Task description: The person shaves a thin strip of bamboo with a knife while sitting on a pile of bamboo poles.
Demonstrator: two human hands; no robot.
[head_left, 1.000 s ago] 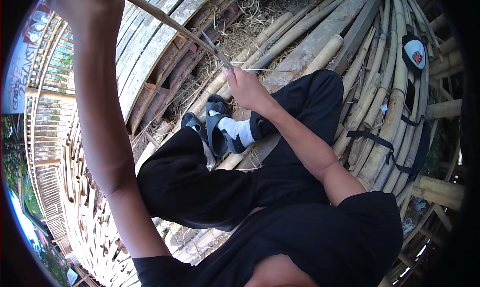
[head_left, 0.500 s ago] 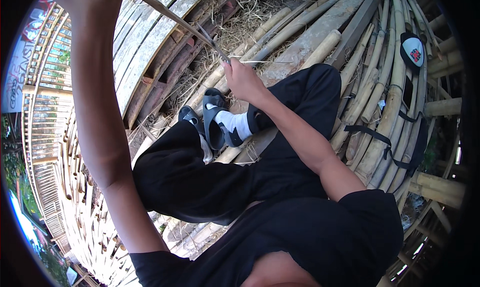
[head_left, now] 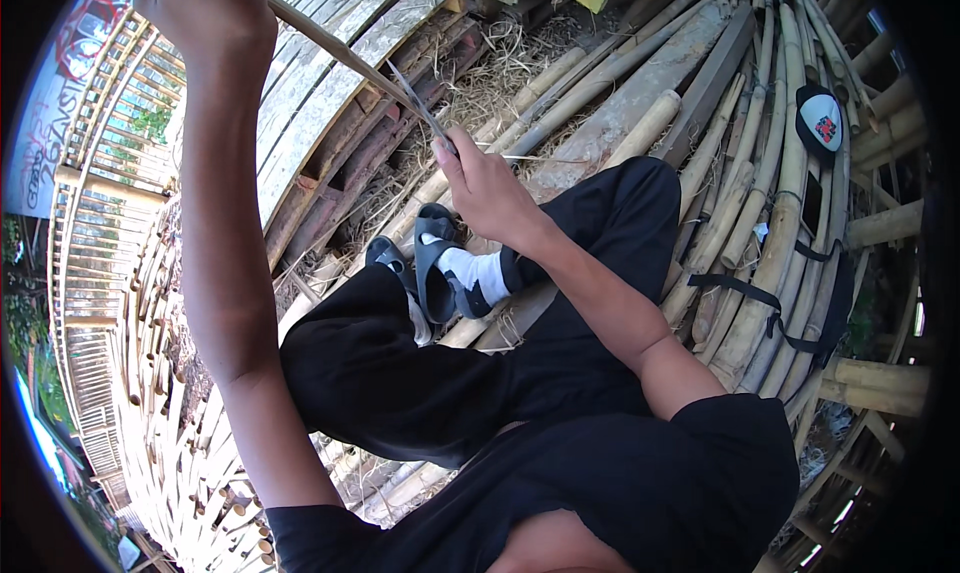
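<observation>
My left hand (head_left: 212,18), high at the upper left with its arm stretched out, is closed around one end of a long, thin bamboo strip (head_left: 335,45). From there the strip slants down to the right toward my right hand (head_left: 490,188). That hand is closed on a knife, its handle hidden in my fingers. The narrow grey knife blade (head_left: 424,109) lies against the strip's lower end; whether it cuts into it I cannot tell. A thin pale sliver (head_left: 545,159) sticks out beside my right fingers. Below are my crossed legs in black trousers (head_left: 400,373) and dark sandals (head_left: 434,273).
Bamboo poles (head_left: 765,213) lie lengthwise on the right, with a black-and-white cap (head_left: 820,121), a phone (head_left: 812,203) and a black strap (head_left: 738,285) on them. A slatted wooden platform (head_left: 320,78) stands ahead left, dry shavings (head_left: 520,58) beside it. A bamboo fence (head_left: 90,263) runs along the left.
The whole view has shifted, so my hands and legs sit slightly lower in the picture. Both hands keep their hold on the strip and knife; the blade remains at the strip's lower end.
</observation>
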